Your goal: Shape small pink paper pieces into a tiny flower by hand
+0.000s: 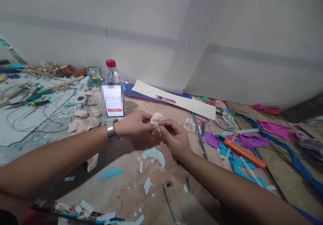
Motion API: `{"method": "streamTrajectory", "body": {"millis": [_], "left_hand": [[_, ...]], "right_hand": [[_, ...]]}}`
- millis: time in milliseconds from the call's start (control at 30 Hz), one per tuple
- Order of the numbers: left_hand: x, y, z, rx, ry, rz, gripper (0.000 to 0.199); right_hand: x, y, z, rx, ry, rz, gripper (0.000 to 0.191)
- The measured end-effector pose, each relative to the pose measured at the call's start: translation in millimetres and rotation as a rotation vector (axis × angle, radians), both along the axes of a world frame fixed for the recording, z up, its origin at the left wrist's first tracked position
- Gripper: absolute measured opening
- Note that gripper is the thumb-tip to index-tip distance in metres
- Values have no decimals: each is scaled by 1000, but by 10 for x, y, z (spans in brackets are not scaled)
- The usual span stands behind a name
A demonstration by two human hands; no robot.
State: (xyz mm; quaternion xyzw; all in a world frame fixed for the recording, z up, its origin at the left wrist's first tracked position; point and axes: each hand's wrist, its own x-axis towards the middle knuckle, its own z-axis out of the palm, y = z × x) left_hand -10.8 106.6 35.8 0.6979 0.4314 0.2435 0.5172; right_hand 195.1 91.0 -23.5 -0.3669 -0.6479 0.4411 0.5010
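Note:
A small peach-coloured crepe paper flower point(156, 117) is held up between both hands over the middle of the table. My left hand point(135, 123), with a silver watch on its wrist, pinches the flower's left and lower side. From the right, my right hand point(176, 137) closes thumb and fingers on its base. The fingers partly hide the base, so any stem there cannot be made out. Similar peach paper pieces point(84, 125) lie left of my left wrist, and another peach paper piece point(92, 162) sits below the forearm.
Behind the hands stand a lit phone point(115, 112) and a red-capped bottle point(111, 63). Thread snips point(168, 100) rest on a cream strip point(199, 109). Rightward lie a tape roll point(189, 127) and an orange utility knife point(244, 151). Green-handled pliers point(37, 99) are at left.

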Motion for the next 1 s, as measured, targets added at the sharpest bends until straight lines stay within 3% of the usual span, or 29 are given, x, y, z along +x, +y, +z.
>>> {"method": "streamTrajectory", "body": {"millis": [267, 433, 733, 1000], "left_hand": [[-21, 19, -59, 83, 141, 0, 44], [-22, 22, -51, 106, 86, -34, 29], [-29, 7, -39, -16, 43, -3, 40], [-50, 31, -40, -26, 30, -62, 39]], "right_hand": [[-45, -11, -50, -71, 104, -73, 28], [-52, 7, -79, -159, 174, -52, 38], [-31, 8, -58, -152, 198, -28, 38], [3, 33, -122, -159, 168, -40, 39]]}}
